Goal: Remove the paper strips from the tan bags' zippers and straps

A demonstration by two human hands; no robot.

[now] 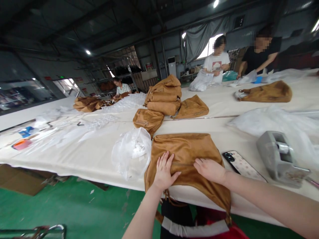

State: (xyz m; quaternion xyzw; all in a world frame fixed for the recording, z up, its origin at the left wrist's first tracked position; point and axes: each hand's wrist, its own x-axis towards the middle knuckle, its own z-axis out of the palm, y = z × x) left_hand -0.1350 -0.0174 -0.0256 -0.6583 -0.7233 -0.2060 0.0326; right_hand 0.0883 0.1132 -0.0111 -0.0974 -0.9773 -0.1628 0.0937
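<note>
A brown handbag (185, 146) lies flat at the table's near edge, with its lower part and strap hanging over the side. A zipper line (183, 164) runs across its face. My left hand (165, 169) rests on the bag's left half, palm down and fingers spread. Over on the right half, my right hand (208, 168) is closed, its curled fingertips pinching at the right end of the zipper line; the pull itself is hidden. A grey-white wrapped strap (194, 229) hangs below the bag, near my lap.
A clear plastic bag of white scraps (133, 152) sits left of the handbag. On the right are a phone (244, 165) and a tape dispenser (280, 159). More brown bags (163, 96) are piled behind. Co-workers (216, 61) stand across the table.
</note>
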